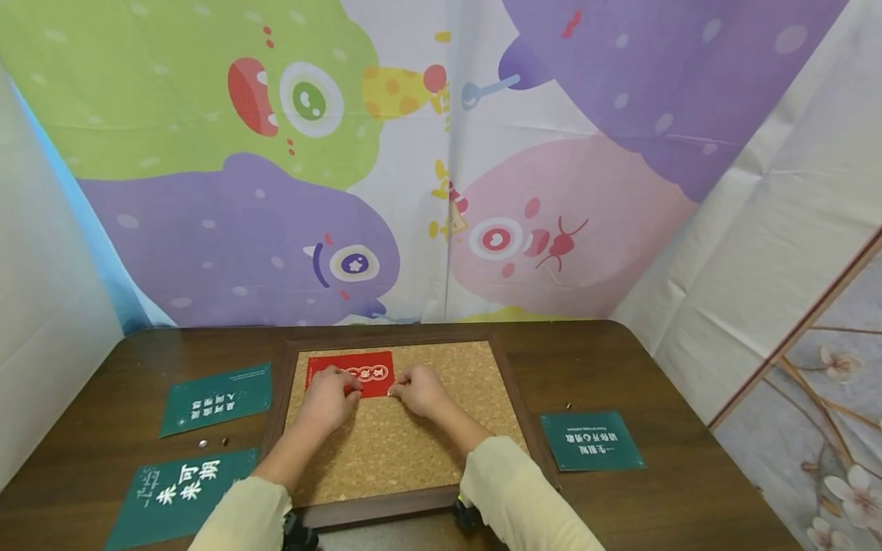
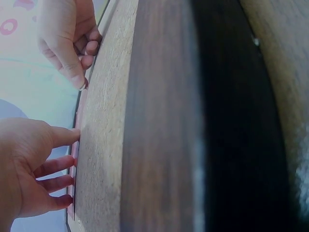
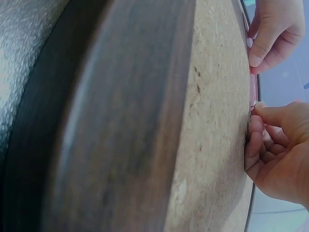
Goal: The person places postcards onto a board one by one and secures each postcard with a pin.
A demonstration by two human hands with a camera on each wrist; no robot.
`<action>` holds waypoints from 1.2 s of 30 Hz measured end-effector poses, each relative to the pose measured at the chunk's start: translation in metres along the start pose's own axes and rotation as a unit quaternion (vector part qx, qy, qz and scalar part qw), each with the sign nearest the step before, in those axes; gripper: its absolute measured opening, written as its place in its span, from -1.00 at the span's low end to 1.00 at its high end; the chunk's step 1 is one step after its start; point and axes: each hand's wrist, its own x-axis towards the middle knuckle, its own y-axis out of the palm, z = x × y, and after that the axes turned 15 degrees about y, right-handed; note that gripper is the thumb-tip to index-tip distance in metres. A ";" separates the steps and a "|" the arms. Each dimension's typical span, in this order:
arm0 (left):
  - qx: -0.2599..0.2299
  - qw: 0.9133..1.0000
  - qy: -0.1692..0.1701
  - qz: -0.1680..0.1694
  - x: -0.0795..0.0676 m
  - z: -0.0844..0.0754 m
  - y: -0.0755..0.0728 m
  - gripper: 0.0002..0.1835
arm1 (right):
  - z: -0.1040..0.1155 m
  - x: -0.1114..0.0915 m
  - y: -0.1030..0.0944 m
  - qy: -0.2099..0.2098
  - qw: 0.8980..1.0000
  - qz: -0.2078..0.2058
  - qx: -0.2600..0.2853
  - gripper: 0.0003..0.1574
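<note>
While the left hand (image 1: 331, 398) rests its extended fingers on a red card (image 1: 372, 363), the right hand (image 1: 418, 390) pinches a small pin (image 3: 256, 104) at its near right corner. That card lies on the corkboard's (image 1: 400, 459) far left part (green cards (image 1: 592, 441) flank the board).

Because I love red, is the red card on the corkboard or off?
On: the red card lies on the cork, inside the frame; the left hand touches it.

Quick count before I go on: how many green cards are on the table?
3: the far-left card and near-left card, partly behind the left sleeve, both left of the corkboard; the third card right of it.
</note>
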 end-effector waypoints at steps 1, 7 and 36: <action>0.000 1.000 0.001 0.000 0.000 0.000 0.000 -0.91 | 0.000 0.000 0.000 0.000 1.000 0.001 -0.001 -0.82; 0.004 1.000 0.004 0.002 0.000 0.001 0.000 -0.92 | 0.001 0.001 0.000 0.007 1.000 0.005 -0.009 -0.80; -0.003 1.000 -0.004 0.010 0.000 0.000 0.000 -0.89 | 0.002 0.003 -0.001 0.017 0.999 0.012 -0.027 -0.69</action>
